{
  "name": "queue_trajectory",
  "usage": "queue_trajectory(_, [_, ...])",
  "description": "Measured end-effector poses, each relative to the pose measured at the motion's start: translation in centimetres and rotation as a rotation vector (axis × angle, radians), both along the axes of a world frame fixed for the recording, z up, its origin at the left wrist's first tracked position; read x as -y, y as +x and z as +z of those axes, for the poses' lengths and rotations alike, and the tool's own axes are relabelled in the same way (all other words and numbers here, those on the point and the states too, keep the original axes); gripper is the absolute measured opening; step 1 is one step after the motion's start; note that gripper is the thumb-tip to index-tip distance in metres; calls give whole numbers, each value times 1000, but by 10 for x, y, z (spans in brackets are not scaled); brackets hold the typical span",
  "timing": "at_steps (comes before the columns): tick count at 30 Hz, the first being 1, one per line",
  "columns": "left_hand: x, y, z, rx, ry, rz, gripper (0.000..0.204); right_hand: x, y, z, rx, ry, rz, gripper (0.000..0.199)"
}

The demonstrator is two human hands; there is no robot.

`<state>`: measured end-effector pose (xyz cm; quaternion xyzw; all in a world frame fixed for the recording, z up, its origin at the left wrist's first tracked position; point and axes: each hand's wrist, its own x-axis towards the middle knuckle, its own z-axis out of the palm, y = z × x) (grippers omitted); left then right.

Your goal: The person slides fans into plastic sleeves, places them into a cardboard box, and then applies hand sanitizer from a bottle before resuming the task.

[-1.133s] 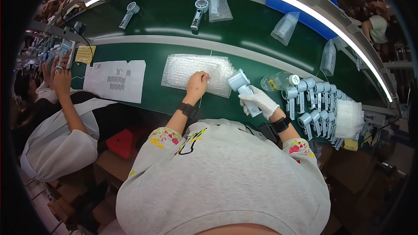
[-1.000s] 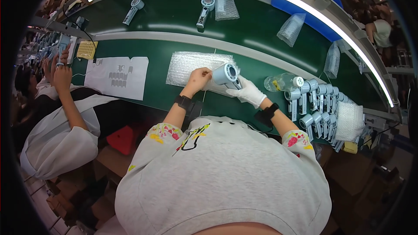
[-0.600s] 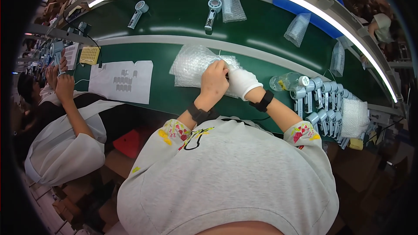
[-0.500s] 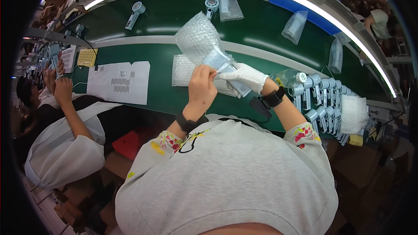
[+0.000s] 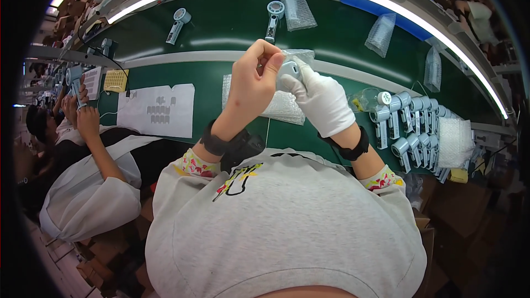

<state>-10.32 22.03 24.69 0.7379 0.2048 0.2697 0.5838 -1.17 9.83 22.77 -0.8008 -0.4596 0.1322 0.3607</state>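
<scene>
My right hand [image 5: 326, 102], in a white glove, is closed around a light-blue handheld fan [image 5: 289, 69]. Only the end of its handle shows, above the gloved thumb; the fan's head is hidden. Behind the fingers, part of a clear bubble-wrap bag [image 5: 302, 55] sticks out around the fan. My left hand [image 5: 253, 84] is bare, its fingers curled and its thumb and fingertips pinched at the bag's left edge. Below both hands, flat bubble-wrap bags [image 5: 287, 111] lie on the green table [image 5: 207, 107].
Several handheld fans [image 5: 411, 110] stand in rows at right, beside a clear plastic bottle [image 5: 364, 101] and bubble wrap [image 5: 454, 142]. A printed white sheet [image 5: 157, 111] lies left. On the far belt [image 5: 226, 25] are loose fans [image 5: 274, 19] and bagged fans [image 5: 381, 34]. A co-worker's hands [image 5: 85, 118] hold a fan.
The bagged fan has turned from head-up to handle-end toward me, and its bag is now mostly behind my hands. My left hand has risen beside it.
</scene>
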Motion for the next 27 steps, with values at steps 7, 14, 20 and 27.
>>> queue_trajectory(7, [-137,67,-41,80,499,371,7,7,21,3,-22,77,-38,33])
queue_trajectory(14, [-219,120,-152,-172,973,281,18,29,14,-40,50,-497,13,34])
queue_trajectory(20, [-155,145,-192,-333,919,-8,20,48,20,-59,-126,-798,17,41])
queue_trajectory(27, [-136,176,-232,-830,598,-127,36,10,24,-32,-126,-700,78,42])
